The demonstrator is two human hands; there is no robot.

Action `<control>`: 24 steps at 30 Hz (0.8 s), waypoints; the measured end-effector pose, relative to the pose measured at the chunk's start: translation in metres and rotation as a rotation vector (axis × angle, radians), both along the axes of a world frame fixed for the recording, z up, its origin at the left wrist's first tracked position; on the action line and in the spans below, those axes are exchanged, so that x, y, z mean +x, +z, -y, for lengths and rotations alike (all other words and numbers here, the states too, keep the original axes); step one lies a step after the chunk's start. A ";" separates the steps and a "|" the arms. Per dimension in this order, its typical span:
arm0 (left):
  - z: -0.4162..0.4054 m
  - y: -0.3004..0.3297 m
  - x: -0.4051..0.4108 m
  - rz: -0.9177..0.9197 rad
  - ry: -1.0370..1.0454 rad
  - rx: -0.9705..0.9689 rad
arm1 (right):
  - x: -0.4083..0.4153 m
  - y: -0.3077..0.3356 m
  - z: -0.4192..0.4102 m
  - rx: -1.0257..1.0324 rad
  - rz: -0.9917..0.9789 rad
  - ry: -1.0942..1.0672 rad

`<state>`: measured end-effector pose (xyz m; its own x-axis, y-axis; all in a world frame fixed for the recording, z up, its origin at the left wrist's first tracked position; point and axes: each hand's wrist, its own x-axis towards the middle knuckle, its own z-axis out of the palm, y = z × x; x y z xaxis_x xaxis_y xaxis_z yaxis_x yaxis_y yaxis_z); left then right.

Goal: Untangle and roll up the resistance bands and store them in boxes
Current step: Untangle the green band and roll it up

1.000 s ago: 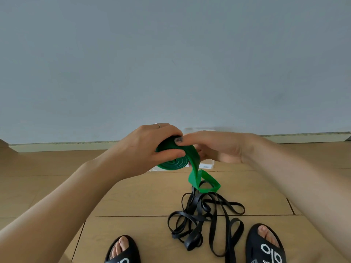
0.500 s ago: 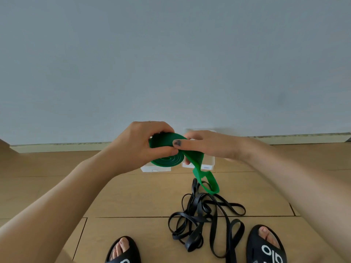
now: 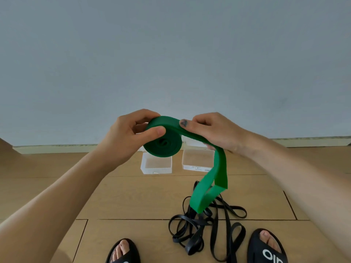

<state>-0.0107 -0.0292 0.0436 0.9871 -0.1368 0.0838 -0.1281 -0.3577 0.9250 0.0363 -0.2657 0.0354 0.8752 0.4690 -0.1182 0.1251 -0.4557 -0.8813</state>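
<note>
Fingers [image 3: 133,118] of the left hand [image 3: 129,135] curl round the green band's [image 3: 216,179] rolled coil, thumb pressed on its face, while the right hand [image 3: 212,131] pinches the loose strip leaving the coil, held above the wooden floor [image 3: 133,196] before a grey wall [image 3: 171,54]. Its free tail hangs folded down over a tangled black band [image 3: 207,228] lying between two black sandals [image 3: 267,247]. Two clear boxes [image 3: 156,165] sit open on the floor beneath the coil.
</note>
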 end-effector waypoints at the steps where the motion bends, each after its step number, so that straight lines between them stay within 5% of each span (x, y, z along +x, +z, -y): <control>1: 0.000 -0.001 -0.001 0.004 0.003 -0.040 | -0.003 -0.001 -0.003 0.008 -0.059 0.015; 6: 0.003 -0.005 -0.008 -0.015 -0.015 -0.091 | -0.019 -0.006 -0.007 0.275 -0.573 0.224; 9: -0.003 -0.005 -0.008 -0.029 -0.035 -0.079 | -0.020 -0.009 -0.010 0.382 -0.643 0.116; 16: 0.000 -0.001 -0.016 0.040 -0.192 0.423 | -0.024 -0.018 -0.017 0.080 -0.388 0.089; 24: -0.006 -0.002 -0.015 -0.019 -0.257 0.400 | -0.030 0.000 -0.009 -0.159 -0.091 0.145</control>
<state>-0.0252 -0.0233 0.0420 0.9180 -0.3942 -0.0432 -0.2432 -0.6457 0.7238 0.0061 -0.2568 0.0353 0.7822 0.5587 -0.2759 0.1231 -0.5726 -0.8105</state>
